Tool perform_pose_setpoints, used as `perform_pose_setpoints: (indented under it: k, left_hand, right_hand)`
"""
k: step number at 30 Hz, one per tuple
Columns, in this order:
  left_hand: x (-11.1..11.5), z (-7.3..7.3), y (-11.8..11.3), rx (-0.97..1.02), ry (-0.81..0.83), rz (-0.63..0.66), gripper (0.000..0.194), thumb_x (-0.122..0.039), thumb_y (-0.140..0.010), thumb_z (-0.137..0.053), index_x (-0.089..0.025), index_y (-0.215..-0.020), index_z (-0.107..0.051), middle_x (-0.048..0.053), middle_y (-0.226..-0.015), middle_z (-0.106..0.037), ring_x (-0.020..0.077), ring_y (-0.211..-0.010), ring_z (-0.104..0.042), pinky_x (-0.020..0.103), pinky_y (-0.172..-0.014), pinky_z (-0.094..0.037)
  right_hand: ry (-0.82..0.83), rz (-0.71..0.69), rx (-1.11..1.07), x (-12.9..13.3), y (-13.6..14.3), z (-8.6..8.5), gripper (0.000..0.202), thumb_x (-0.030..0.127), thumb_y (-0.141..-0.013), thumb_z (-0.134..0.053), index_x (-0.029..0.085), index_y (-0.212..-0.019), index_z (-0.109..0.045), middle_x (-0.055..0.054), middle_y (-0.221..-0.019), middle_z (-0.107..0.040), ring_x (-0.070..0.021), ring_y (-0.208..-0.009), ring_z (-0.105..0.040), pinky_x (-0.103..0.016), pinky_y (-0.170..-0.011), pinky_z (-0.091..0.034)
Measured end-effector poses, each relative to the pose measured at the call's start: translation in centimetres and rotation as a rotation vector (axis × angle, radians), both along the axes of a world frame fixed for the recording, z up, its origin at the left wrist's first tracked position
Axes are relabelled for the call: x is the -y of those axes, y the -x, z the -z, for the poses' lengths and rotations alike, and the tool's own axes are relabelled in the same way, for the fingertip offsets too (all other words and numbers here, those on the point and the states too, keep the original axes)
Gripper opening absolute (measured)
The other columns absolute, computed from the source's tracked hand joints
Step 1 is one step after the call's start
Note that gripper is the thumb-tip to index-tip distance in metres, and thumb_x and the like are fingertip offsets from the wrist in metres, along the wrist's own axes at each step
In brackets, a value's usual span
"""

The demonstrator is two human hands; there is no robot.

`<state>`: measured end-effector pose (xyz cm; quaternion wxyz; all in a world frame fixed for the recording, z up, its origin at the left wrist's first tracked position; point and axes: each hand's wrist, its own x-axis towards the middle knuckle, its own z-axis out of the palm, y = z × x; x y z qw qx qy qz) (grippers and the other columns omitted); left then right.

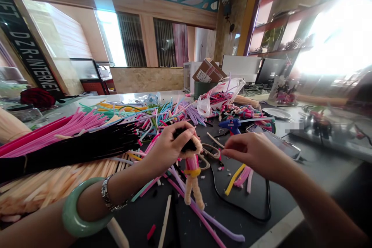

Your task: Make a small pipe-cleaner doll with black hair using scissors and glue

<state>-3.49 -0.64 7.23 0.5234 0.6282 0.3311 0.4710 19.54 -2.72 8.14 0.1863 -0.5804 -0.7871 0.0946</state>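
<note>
The left hand grasps the fuzzy-stem doll by its black-haired head, legs toward six o'clock above the dark tabletop. At the doll's two o'clock, the right hand is narrow; whether it grips the beige strip beside its fingertips, I cannot tell. A blue glue gun lies at its eleven o'clock.

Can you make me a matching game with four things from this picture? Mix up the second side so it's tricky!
Things:
1. doll
2. glue gun
3. bangle
4. cardboard box

Clues:
A. pale green and ring-shaped
B. brown, with a white label
C. held in the left hand
D. mostly blue

Right pairs: 1-C, 2-D, 3-A, 4-B
</note>
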Motion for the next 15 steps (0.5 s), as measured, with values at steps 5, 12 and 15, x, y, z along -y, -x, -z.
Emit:
perform_pose_setpoints:
  k: [5, 12, 15]
  left_hand:
    - [-0.5, 0.1, 0.2, 0.132, 0.039, -0.012, 0.027, -0.040, -0.085, -0.063, -0.018, -0.078, -0.048, -0.002, -0.074, -0.064, 0.0136, -0.062, -0.069, 0.019, -0.049, -0.052]
    - [-1.0, 0.2, 0.3, 0.070, 0.028, -0.043, 0.027, -0.040, -0.084, -0.062, -0.018, -0.077, -0.049, 0.002, -0.082, -0.070, 0.0140, -0.065, -0.069, 0.020, -0.051, -0.054]
    - [-0.7, 0.0, 0.2, 0.063, 0.043, -0.047, 0.028, -0.038, -0.083, -0.064, -0.017, -0.074, -0.048, 0.002, -0.079, -0.071, 0.0139, -0.065, -0.069, 0.024, -0.056, -0.056]
  right_hand:
    - [0.043, 0.339, 0.237, -4.1, -6.0, 1.1, 0.033, 0.042, -0.078, -0.064, 0.019, -0.055, -0.062, -0.007, -0.059, -0.065, -0.0212, -0.060, -0.059, -0.030, -0.055, -0.035]
    - [0.031, 0.347, 0.212, -7.3, -7.0, 3.4, 0.033, 0.049, -0.084, -0.060, 0.017, -0.080, -0.067, -0.009, -0.085, -0.072, -0.0222, -0.079, -0.066, -0.029, -0.066, -0.044]
    - [0.048, 0.302, 0.200, -7.6, -6.3, 4.2, 0.034, 0.049, -0.088, -0.059, 0.015, -0.092, -0.065, -0.005, -0.091, -0.070, -0.0180, -0.082, -0.065, -0.032, -0.076, -0.050]
